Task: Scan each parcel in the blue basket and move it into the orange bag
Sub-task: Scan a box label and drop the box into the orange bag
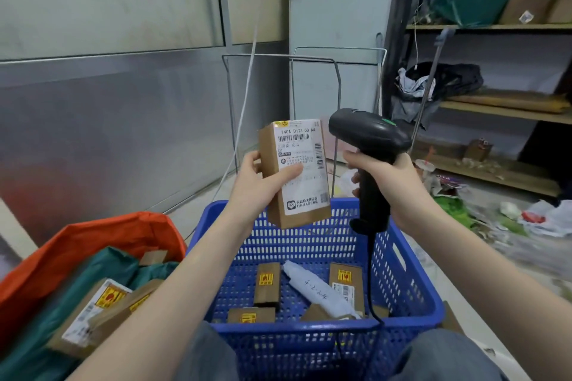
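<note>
Held parcel [294,173]: brown carton with white label, centre of frame, raised above the far rim of the blue basket; left hand [260,182] clamped on its left edge, thumb across the label.
Scanner [370,145]: black, pistol-grip, right of centre; right hand [390,179] wrapped tight around the grip, head just beside the parcel's upper right corner, not touching. Cord drops into the basket.
Blue basket [414,297]: lower centre, perforated walls; near rim between the person's knees. Contents: several small cartons, one white soft packet [315,291]; floor bare between them.
Orange bag [93,244]: lower left, mouth open, touching the basket's left wall; holds a labelled carton [93,309], partly cut off by the forearm.
Shelving [495,111]: right edge, contents blurred.
</note>
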Motion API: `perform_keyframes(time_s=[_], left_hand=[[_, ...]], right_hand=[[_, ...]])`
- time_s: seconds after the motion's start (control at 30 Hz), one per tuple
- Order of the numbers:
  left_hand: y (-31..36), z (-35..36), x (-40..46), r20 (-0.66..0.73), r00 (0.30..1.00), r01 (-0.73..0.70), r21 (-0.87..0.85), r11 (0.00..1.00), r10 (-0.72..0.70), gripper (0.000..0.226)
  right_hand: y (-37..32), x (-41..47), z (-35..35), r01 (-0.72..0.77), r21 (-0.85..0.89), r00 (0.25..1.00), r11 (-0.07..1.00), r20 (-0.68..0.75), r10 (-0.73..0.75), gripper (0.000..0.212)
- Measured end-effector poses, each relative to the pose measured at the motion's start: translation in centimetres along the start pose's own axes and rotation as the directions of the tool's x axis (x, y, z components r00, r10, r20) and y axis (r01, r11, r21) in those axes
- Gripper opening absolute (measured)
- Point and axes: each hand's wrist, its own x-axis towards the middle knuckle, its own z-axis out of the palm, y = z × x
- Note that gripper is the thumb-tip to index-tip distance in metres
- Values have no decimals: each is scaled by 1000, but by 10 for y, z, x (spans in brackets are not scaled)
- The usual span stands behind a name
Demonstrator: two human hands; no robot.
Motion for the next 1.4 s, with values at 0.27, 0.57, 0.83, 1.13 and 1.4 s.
perform_keyframes(time_s=[0.27, 0.57, 0.83, 1.13, 1.4], left_hand=[[-5, 5, 6, -141, 984, -97, 89, 991, 109, 66], [-9, 14, 6, -164, 973, -141, 146, 979, 165, 69], [-14, 19, 13, -202, 965, -133, 161, 978, 165, 67], [-23, 13, 17, -222, 962, -132, 144, 981, 162, 63], [-25, 12, 20, -243, 957, -118, 170, 978, 158, 63]], right_hand=[[-4, -4, 7, -38, -131, 993, 991, 106, 52, 15], [-4, -5, 4, -71, -157, 989, 985, 115, 89, 9], [-4, -8, -1, -121, -135, 984, 983, 116, 137, 8], [-3, -10, -8, -115, -165, 985, 979, 107, 134, 9], [-2, -11, -9, -126, -152, 982, 980, 120, 145, 11]])
